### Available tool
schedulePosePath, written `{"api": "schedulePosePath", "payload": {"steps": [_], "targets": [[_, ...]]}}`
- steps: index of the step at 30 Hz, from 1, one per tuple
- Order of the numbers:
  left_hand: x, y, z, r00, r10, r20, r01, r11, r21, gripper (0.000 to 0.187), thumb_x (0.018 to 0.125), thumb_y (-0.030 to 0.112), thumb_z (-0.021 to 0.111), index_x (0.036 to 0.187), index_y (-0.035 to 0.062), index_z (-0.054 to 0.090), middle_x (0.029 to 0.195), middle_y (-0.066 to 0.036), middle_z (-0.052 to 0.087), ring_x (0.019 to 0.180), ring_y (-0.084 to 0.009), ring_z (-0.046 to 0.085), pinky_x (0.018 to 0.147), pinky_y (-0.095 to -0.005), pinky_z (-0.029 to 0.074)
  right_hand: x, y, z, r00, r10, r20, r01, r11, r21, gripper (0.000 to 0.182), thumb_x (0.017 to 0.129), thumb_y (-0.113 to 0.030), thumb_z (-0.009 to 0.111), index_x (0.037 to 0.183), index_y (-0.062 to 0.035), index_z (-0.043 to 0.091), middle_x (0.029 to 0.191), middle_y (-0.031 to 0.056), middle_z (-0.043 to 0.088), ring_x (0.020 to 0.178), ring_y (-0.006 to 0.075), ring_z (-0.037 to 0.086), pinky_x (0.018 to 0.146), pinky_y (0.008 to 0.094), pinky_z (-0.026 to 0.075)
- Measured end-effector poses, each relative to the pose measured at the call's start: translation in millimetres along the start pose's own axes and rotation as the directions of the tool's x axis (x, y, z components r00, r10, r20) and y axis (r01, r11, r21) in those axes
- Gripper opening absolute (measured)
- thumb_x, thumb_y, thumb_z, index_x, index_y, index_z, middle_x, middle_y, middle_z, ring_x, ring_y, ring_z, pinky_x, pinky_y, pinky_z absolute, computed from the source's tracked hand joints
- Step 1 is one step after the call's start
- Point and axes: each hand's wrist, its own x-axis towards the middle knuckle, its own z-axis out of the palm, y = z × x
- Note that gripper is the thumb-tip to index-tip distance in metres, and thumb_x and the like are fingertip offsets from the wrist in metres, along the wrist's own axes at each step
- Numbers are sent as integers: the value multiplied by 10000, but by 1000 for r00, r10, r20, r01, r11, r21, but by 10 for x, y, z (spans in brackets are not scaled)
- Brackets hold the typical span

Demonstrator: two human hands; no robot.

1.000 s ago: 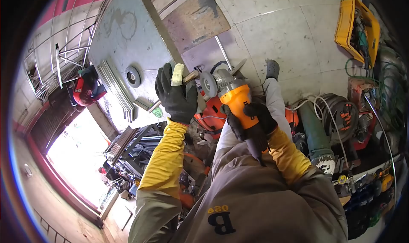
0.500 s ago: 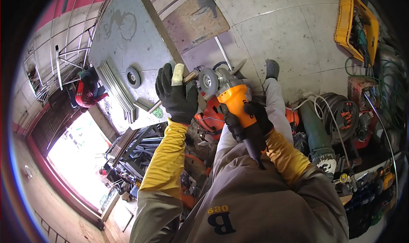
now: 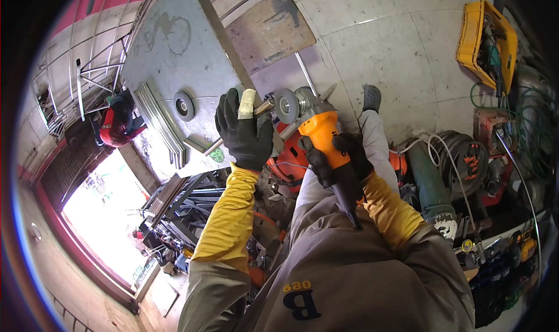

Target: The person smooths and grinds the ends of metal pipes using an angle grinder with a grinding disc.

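Note:
My left hand [image 3: 243, 135], in a black glove with pale tape round one finger, holds a thin metal tube [image 3: 213, 146] near the table's edge. The tube passes beneath the palm, and its end shows beside the taped finger. My right hand [image 3: 354, 155], also gloved, is closed round the body of an orange and black angle grinder [image 3: 321, 130]. At the grinder's head, a grey disc [image 3: 287, 106] sits close to the tube end; whether they touch is unclear. Part of my right hand's grip is hidden behind the tool.
The grey table [image 3: 169, 58] bears a loose disc [image 3: 184, 106] and several metal strips [image 3: 158, 125]. A person in a red helmet [image 3: 114, 127] is at the left. A yellow crate [image 3: 470, 38] of tools, a green cylinder [image 3: 428, 180] and coiled hoses stand right.
The grinder has shifted slightly up relative to my left hand, and its disc sits a little nearer the tube end. The whole view has moved slightly. Both grips look the same.

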Motion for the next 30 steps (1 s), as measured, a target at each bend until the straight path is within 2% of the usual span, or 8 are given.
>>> {"api": "schedulePosePath", "payload": {"steps": [5, 7, 8, 9, 11, 13, 23, 30], "targets": [[-12, -33, 21, 1000, 8, -16, -8, 1000, -10, 686, 917, 315, 749, 1560, 96, 652, 1607, -295, 562, 1492, -537, 508, 1249, -644, 380, -85, -266, 215, 990, 79, -114, -89, 993, -82, 683, 928, -364, 789, 1427, 39, 553, 955, 160, 721, 683, 278, 700, 589, 415, 610], [-7, -25, 19, 1000, 4, -27, -4, 1000, -16, 685, 915, 313, 749, 1558, 99, 654, 1604, -295, 563, 1486, -536, 511, 1247, -644, 381, -161, -393, 554, 959, 13, -282, -64, 983, -174, 601, 936, -340, 762, 1374, 43, 608, 939, 169, 725, 675, 289, 701, 594, 402, 601], [2, -7, 0, 1000, 0, -17, -1, 1000, -19, 686, 912, 315, 756, 1557, 105, 656, 1604, -286, 561, 1478, -533, 514, 1244, -643, 385, -170, -441, 770, 867, 18, -498, -68, 994, -81, 553, 940, -312, 737, 1348, 48, 641, 902, 171, 722, 648, 295, 691, 597, 393, 594], [11, 5, -19, 1000, -3, -9, 2, 1000, -22, 687, 909, 317, 763, 1556, 112, 658, 1604, -276, 559, 1471, -530, 517, 1241, -641, 388, -193, -512, 729, 865, 22, -502, -75, 993, -87, 553, 940, -312, 737, 1348, 48, 641, 902, 171, 722, 648, 295, 691, 597, 393, 594], [2, -10, -12, 1000, -10, -20, 10, 1000, -18, 687, 906, 320, 771, 1553, 117, 660, 1606, -264, 557, 1466, -526, 520, 1238, -641, 392, -269, -766, 625, 952, 48, -303, -148, 937, -317, 582, 956, -254, 793, 1450, -4, 614, 1035, 149, 745, 860, 283, 780, 701, 421, 628], [0, -13, 6, 999, -21, -34, 20, 1000, -21, 688, 903, 324, 780, 1550, 123, 663, 1609, -253, 555, 1460, -523, 523, 1234, -642, 395, -298, -873, 628, 944, 45, -326, -172, 913, -371, 590, 955, -274, 797, 1446, 0, 620, 1039, 157, 754, 846, 288, 783, 700, 422, 645], [32, 12, -46, 999, -35, -39, 33, 998, -56, 612, 940, 305, 786, 1516, 123, 690, 1585, -239, 582, 1458, -504, 537, 1239, -635, 392, -301, -806, 704, 874, 99, -476, -270, 913, -305, 620, 912, -412, 783, 1348, 7, 647, 978, 183, 751, 668, 339, 740, 583, 464, 625], [-12, -25, 5, 998, -67, -18, 66, 997, -50, 631, 946, 372, 792, 1533, 169, 681, 1608, -203, 573, 1494, -491, 501, 1264, -646, 350, -255, -840, 833, 845, 192, -499, -341, 913, -226, 608, 904, -415, 800, 1350, -32, 647, 993, 145, 728, 712, 292, 720, 624, 440, 623]]}}
